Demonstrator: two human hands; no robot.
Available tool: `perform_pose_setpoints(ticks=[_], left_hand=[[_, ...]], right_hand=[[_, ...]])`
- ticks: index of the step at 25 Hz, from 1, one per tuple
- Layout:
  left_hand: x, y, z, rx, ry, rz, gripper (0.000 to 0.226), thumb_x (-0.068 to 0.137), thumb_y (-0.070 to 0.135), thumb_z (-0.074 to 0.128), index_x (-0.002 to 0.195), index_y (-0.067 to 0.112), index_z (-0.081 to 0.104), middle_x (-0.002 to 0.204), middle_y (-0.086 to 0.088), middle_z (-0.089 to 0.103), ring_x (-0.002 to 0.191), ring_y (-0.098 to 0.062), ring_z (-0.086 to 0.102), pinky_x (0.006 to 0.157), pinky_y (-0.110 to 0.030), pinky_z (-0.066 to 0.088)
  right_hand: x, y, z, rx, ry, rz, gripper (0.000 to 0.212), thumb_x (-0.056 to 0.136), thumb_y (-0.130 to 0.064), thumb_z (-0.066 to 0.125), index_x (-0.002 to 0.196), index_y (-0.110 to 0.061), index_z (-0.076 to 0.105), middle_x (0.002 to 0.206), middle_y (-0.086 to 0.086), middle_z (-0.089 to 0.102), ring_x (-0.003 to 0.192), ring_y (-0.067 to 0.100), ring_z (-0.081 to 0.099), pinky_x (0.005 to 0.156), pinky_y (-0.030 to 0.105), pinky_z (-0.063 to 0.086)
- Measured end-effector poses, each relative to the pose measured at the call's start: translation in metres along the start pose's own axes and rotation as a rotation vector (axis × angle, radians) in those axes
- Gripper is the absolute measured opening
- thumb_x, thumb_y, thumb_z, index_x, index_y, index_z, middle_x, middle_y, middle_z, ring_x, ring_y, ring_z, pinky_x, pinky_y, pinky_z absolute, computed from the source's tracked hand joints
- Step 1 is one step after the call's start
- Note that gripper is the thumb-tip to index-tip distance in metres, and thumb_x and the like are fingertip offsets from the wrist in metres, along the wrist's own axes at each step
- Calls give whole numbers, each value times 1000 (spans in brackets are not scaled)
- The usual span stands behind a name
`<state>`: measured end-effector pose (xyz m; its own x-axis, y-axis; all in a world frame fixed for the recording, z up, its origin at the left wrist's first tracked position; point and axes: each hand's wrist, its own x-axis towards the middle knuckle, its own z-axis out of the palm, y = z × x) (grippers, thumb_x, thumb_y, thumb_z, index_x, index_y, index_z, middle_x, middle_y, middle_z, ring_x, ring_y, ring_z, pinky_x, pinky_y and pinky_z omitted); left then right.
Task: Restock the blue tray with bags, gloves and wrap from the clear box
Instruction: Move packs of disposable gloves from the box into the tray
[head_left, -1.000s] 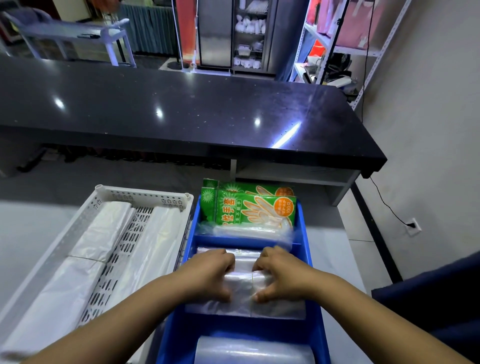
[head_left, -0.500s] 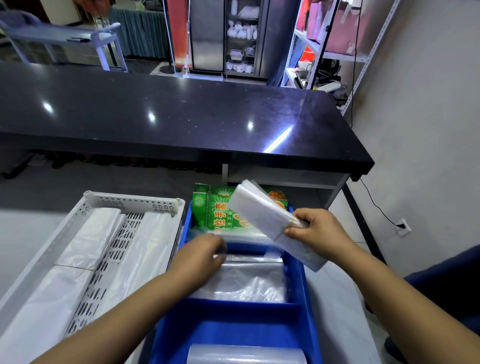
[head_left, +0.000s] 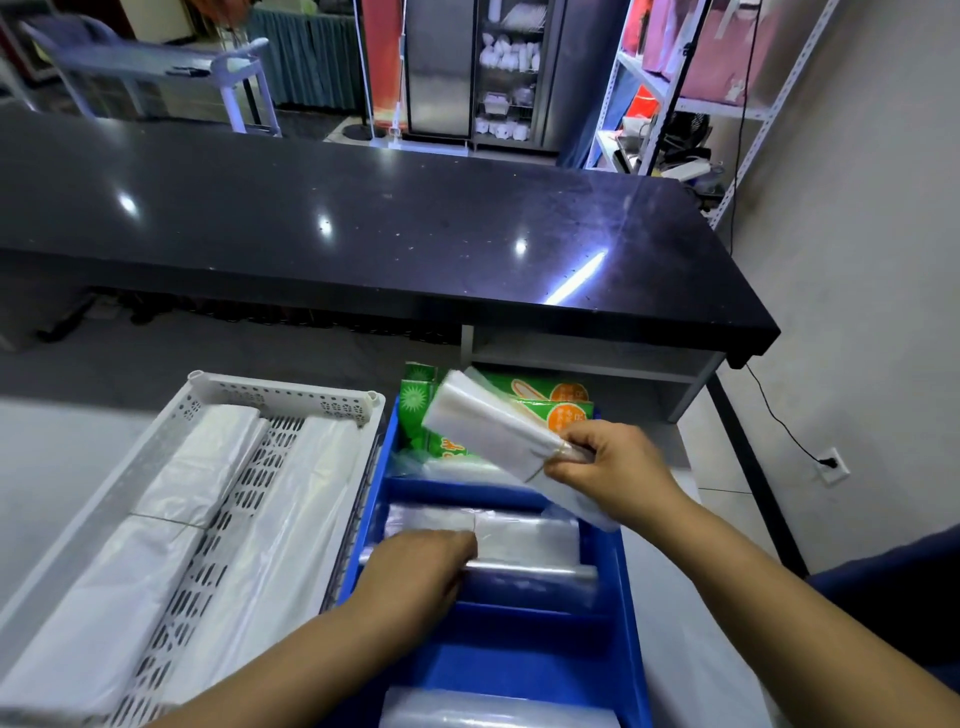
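Blue plastic tray (head_left: 629, 618), split crosswise into compartments, sits on a pale table (head_left: 62, 467) directly below both of the person's hands.

The right hand (head_left: 608, 467) is raised above the tray. Its thumb and fingers are closed on one end of a flat bundle of clear bags (head_left: 488, 426). A thin band wraps the bundle just beside the fingertips. The bundle angles up and away to the left of this hand, and its far end covers part of the green glove packets (head_left: 550, 400). Those packets stand upright in the compartment beyond the hand.

The left hand (head_left: 415, 571) is lower, nearer the person and to the left of the right hand. It lies knuckles-up on the near left corner of a stack of clear bags (head_left: 524, 538) in the middle compartment. Its fingers bend downward and the tips are hidden, so it is not possible to tell whether they grip the stack or only press on it.

A roll of clear wrap (head_left: 493, 714) lies in the compartment closest to the person, below both forearms.

Left of the left hand, touching the tray's side, is a white perforated basket (head_left: 291, 389) holding folded white bags (head_left: 208, 457).

Beyond both hands runs a glossy black counter (head_left: 363, 223).
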<state>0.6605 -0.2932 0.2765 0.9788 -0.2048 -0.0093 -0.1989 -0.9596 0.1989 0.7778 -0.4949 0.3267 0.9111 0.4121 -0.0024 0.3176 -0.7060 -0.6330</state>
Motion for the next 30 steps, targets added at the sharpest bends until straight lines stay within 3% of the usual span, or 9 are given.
perform_pose_setpoints(ticks=[3,8,11,14,17,20,22,25,30], left_hand=[[-19,10,-5,134,36,139,38,28,25,83,55,21,56,47,8,56,41,-11,54,36,-21,34],[-25,12,-1,200,15,209,36,34,28,84,53,20,55,46,7,54,43,-9,52,41,-22,36],[-25,14,0,219,4,183,36,29,26,83,51,22,54,42,7,50,38,-9,48,38,-19,34],[-25,14,1,192,0,150,37,28,26,82,51,24,54,41,8,50,37,-8,47,37,-18,32],[-23,15,-1,204,-28,115,39,21,22,79,51,23,54,41,8,50,36,-10,46,36,-19,28],[-5,12,-4,221,-25,97,37,25,26,81,52,22,55,43,6,54,38,-11,51,35,-20,30],[12,4,-7,195,45,75,35,37,32,83,63,22,61,56,7,61,53,-13,60,44,-21,40],[24,-5,-11,125,48,-9,48,54,36,78,98,21,64,92,1,65,86,-22,62,71,-24,48],[6,-24,-11,207,-54,115,40,30,27,85,64,25,63,67,7,63,58,-15,61,45,-19,43]], right_hand=[[1,-8,18,-263,-194,-81,12,75,-40,70,72,-32,62,74,-10,61,74,15,55,58,30,48],[0,-10,53,-402,-565,-81,30,75,-37,68,62,-23,45,63,-6,50,70,20,48,53,29,33],[-1,-8,65,-505,-450,-160,12,81,-34,57,80,-23,52,91,3,66,85,27,58,64,33,39],[-4,-3,66,-639,-233,-292,18,84,-27,50,99,-22,61,99,2,68,90,28,61,62,31,37],[-7,0,64,-535,-300,-255,19,88,-24,48,96,-24,65,100,-1,70,88,24,61,63,30,42],[-6,0,49,-360,-264,-120,21,90,-28,50,103,-28,67,108,-5,70,98,19,61,79,32,50],[-6,0,36,-287,-142,-80,20,90,-30,53,102,-28,68,107,-7,71,99,16,60,79,31,49],[-20,1,32,-324,-170,-128,20,87,-36,55,102,-30,67,104,-9,70,95,14,61,75,28,47],[-39,10,49,-504,-177,-174,24,87,-31,52,109,-28,62,112,-5,64,105,18,55,84,30,42]])
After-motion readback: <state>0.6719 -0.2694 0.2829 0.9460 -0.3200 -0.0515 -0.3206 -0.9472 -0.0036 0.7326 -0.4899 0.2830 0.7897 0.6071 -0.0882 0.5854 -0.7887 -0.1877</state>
